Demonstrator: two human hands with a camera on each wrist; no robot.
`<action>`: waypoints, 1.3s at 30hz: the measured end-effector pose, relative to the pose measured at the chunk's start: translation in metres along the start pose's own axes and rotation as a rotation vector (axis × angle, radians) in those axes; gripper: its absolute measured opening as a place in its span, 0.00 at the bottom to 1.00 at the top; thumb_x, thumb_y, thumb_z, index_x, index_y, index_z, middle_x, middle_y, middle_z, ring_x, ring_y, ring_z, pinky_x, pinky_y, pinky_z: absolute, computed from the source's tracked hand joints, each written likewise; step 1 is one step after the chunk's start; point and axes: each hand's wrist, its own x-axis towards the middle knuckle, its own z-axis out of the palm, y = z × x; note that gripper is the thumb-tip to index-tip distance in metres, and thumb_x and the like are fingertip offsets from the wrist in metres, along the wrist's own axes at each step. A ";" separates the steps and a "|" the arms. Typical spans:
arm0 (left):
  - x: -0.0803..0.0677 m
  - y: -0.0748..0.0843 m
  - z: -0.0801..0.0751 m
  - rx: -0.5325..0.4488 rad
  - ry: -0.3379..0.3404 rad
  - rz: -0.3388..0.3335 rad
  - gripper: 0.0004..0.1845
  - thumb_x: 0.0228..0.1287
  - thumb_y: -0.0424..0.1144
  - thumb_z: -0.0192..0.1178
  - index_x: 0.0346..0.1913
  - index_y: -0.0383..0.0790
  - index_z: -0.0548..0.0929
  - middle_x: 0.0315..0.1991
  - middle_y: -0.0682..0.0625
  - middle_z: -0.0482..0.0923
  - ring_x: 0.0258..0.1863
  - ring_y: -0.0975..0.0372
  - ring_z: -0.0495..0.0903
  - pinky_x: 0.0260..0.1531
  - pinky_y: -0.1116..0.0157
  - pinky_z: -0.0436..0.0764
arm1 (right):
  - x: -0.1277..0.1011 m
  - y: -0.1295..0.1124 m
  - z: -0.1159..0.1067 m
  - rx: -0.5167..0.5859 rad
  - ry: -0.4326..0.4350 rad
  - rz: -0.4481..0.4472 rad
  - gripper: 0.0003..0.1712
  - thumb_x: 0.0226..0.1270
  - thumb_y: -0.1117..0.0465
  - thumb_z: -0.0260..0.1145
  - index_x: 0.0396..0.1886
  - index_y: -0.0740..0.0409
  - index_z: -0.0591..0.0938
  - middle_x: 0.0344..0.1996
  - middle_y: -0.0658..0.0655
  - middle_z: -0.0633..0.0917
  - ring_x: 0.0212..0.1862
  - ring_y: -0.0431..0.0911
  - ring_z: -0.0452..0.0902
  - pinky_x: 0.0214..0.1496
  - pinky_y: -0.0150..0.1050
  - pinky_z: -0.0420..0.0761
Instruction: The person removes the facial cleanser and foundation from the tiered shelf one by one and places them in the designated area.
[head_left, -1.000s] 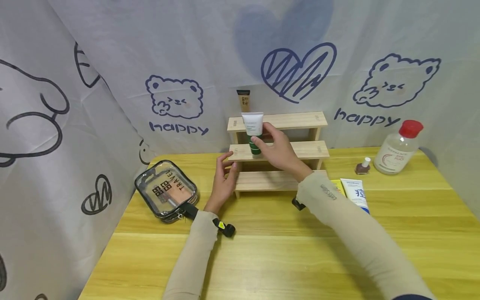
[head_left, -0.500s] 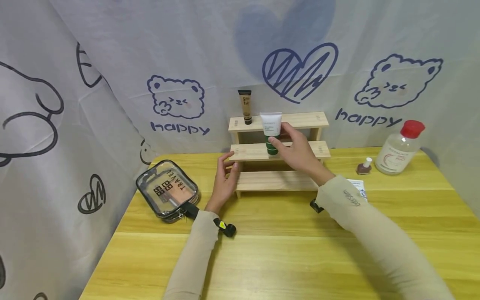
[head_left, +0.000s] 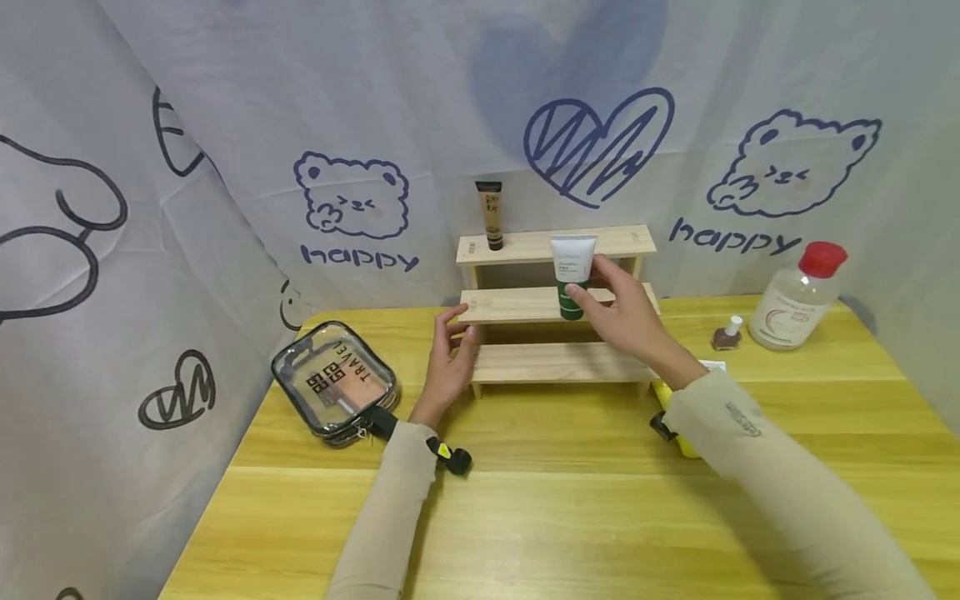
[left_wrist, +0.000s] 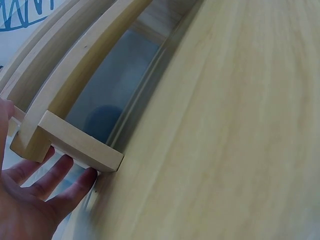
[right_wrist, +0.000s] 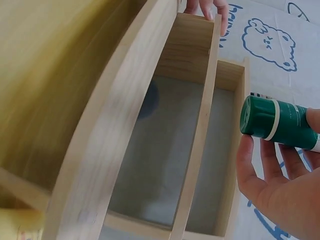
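In the head view my right hand (head_left: 626,312) pinches a white and green squeeze tube (head_left: 573,260) upright, cap down. The tube overlaps the middle tier of a three-tier wooden shelf (head_left: 517,306). In the right wrist view its green cap (right_wrist: 260,117) shows between thumb and fingers, beside the shelf's boards. My left hand (head_left: 450,367) is at the shelf's left end. The left wrist view shows its fingertips right at the side leg (left_wrist: 82,142), fingers spread and gripping nothing. A small tan tube with a black cap (head_left: 491,217) stands at the left of the top tier.
On the left lies a clear travel pouch (head_left: 335,383) with items inside. To the right stand a nail polish bottle (head_left: 727,335) and a red-capped clear bottle (head_left: 797,298). A yellow item (head_left: 688,447) lies partly hidden under my right forearm. A printed curtain (head_left: 450,108) hangs behind.
My right hand has carried the white and green tube rightward along the shelf, ending slightly lower. The tan tube behind has come fully into sight. My left hand stays in place.
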 end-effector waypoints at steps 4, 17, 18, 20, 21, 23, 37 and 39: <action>0.000 -0.001 0.001 0.014 -0.014 -0.005 0.24 0.89 0.40 0.53 0.80 0.49 0.66 0.66 0.29 0.77 0.64 0.35 0.81 0.61 0.46 0.79 | -0.008 0.004 -0.008 -0.002 -0.007 0.010 0.25 0.86 0.57 0.64 0.75 0.60 0.75 0.66 0.68 0.83 0.71 0.63 0.80 0.71 0.65 0.81; -0.001 0.000 -0.002 0.058 -0.021 -0.030 0.24 0.89 0.45 0.52 0.80 0.54 0.64 0.68 0.34 0.77 0.65 0.42 0.81 0.65 0.44 0.80 | -0.027 0.006 -0.035 -0.015 0.005 0.021 0.28 0.87 0.56 0.62 0.79 0.59 0.71 0.66 0.69 0.83 0.71 0.65 0.78 0.72 0.70 0.78; -0.001 0.000 -0.002 0.058 -0.021 -0.030 0.24 0.89 0.45 0.52 0.80 0.54 0.64 0.68 0.34 0.76 0.65 0.42 0.81 0.65 0.44 0.80 | -0.029 0.007 -0.038 -0.014 0.008 0.022 0.28 0.87 0.56 0.62 0.80 0.59 0.71 0.66 0.69 0.83 0.71 0.65 0.78 0.72 0.70 0.78; -0.001 -0.001 -0.001 0.056 -0.021 -0.027 0.24 0.89 0.45 0.52 0.80 0.54 0.64 0.68 0.34 0.77 0.66 0.42 0.81 0.65 0.44 0.80 | -0.033 0.008 -0.042 -0.021 0.017 0.028 0.29 0.87 0.56 0.62 0.80 0.59 0.71 0.66 0.69 0.83 0.71 0.66 0.78 0.72 0.70 0.79; -0.001 -0.001 -0.001 0.054 -0.022 -0.025 0.24 0.89 0.44 0.52 0.80 0.54 0.64 0.68 0.33 0.77 0.66 0.41 0.81 0.65 0.44 0.80 | -0.036 0.009 -0.045 -0.024 0.021 0.038 0.29 0.88 0.55 0.62 0.80 0.59 0.71 0.66 0.69 0.82 0.72 0.66 0.78 0.72 0.70 0.79; 0.000 -0.001 -0.001 0.051 -0.022 -0.022 0.24 0.89 0.44 0.52 0.80 0.53 0.65 0.68 0.33 0.77 0.66 0.41 0.81 0.65 0.43 0.80 | -0.041 0.010 -0.049 -0.035 0.030 0.059 0.30 0.88 0.53 0.61 0.81 0.59 0.70 0.67 0.69 0.82 0.73 0.66 0.77 0.72 0.71 0.78; 0.000 0.001 -0.002 0.049 -0.025 -0.026 0.24 0.90 0.44 0.51 0.80 0.53 0.64 0.68 0.33 0.77 0.67 0.41 0.80 0.66 0.45 0.79 | -0.070 0.029 -0.074 -0.095 0.060 0.090 0.31 0.88 0.54 0.60 0.83 0.58 0.67 0.74 0.70 0.77 0.75 0.71 0.73 0.70 0.78 0.74; -0.001 0.000 -0.002 0.044 -0.024 -0.029 0.24 0.90 0.44 0.51 0.81 0.53 0.64 0.68 0.33 0.77 0.67 0.41 0.80 0.66 0.45 0.79 | -0.073 0.032 -0.077 -0.104 0.058 0.111 0.32 0.89 0.52 0.60 0.83 0.58 0.67 0.75 0.70 0.76 0.77 0.72 0.71 0.71 0.78 0.73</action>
